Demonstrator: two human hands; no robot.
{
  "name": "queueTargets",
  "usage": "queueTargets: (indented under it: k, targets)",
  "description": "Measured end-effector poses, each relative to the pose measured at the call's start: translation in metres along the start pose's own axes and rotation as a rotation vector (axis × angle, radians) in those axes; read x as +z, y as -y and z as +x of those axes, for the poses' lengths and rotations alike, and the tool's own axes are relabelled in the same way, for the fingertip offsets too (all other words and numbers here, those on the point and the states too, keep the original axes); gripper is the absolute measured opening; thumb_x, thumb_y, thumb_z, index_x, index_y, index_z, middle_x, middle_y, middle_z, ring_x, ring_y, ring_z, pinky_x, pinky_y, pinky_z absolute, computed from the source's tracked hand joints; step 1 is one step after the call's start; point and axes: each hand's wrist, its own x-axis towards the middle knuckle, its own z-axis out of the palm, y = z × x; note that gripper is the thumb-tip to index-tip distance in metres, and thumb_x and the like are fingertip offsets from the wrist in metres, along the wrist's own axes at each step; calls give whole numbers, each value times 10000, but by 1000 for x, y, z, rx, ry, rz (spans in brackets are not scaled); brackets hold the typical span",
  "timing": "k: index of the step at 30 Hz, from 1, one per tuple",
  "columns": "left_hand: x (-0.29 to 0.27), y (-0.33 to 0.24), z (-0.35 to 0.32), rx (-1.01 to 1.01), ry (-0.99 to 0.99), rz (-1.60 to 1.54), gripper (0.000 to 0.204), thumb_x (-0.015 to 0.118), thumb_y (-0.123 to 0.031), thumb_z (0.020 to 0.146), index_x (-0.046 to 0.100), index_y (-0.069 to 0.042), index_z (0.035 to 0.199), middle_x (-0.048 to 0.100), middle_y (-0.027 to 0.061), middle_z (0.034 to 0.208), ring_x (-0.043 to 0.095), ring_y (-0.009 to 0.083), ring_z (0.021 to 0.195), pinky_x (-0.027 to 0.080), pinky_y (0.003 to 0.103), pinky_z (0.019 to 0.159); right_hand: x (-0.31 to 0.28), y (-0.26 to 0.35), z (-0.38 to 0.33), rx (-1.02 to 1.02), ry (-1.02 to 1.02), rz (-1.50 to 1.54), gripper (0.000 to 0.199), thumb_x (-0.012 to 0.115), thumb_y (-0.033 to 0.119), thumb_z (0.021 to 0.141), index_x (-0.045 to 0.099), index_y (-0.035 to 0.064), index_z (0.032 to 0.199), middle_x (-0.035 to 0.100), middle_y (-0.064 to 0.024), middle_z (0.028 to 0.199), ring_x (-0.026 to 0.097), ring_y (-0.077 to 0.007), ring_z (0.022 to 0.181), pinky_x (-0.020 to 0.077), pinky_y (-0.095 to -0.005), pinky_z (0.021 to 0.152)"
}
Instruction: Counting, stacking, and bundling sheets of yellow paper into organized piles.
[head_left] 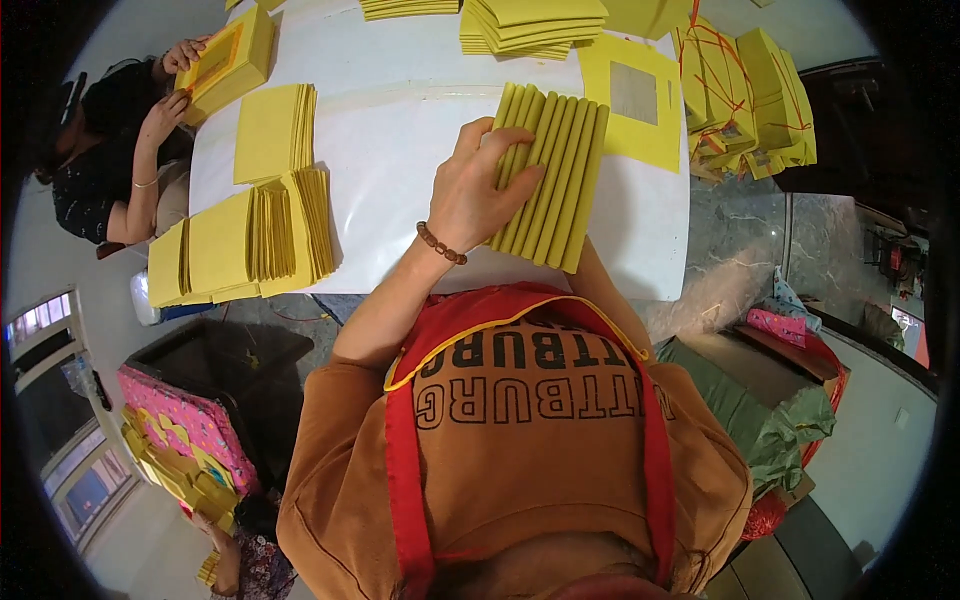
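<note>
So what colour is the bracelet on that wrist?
Brown beads: the bracelet on the left hand, in the head view.

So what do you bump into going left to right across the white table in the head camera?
Co-worker's hands on a yellow bundle → fanned yellow stacks → left hand on yellow folded sheets → string-tied yellow bundles.

Left hand [478, 192] pressed flat on fanned stack of yellow folded papers [556, 180], white table [400, 130], co-worker's hands [175, 80] at far left

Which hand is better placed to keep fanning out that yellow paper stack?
Left, probably. The left hand lies flat on the fanned yellow paper stack, fingers spread over its edges; the right hand is hidden beneath it.
</note>
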Motion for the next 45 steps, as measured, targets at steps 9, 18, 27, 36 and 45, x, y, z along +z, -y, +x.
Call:
queueTargets:
  k: [9,18,27,36,45]
  targets:
    - [2,2,0,23,0,68,258,612,-133,725,558,-90,973,507,145,1048,590,286,677,493,350,564,11,6,-6,-46,-74,-174,525,337,399,903,344,56,1300,447,-133,1263,474,-268,1117,380,-402,960]
    - [2,-3,0,-57,151,-23,280,577,-141,791,541,-92,1064,478,160,1137,555,308,920,471,350,755,3,8,-4,-26,-25,-126,563,379,449,878,347,82,1304,446,-119,1264,469,-259,1120,377,-398,960]
    - [3,2,1,-35,183,3,333,594,-166,782,492,-74,1085,475,166,1113,504,330,980,445,338,793,-5,6,-2,-34,-30,-11,548,426,416,873,354,77,1297,450,-114,1258,469,-259,1115,378,-393,956]
    - [13,58,-16,-193,170,-349,905,670,-203,741,43,-3,1362,259,223,1300,327,311,1195,301,350,989,16,24,5,188,-79,-322,478,517,286,856,374,67,1256,494,-105,1174,520,-223,1031,462,-347,838]
    - [-14,86,-15,-524,87,-1005,840,648,-88,716,108,6,1352,380,176,1254,406,249,1157,356,332,949,64,15,37,186,-129,-601,494,609,216,808,396,58,1224,529,-81,1079,546,-174,943,476,-303,761]
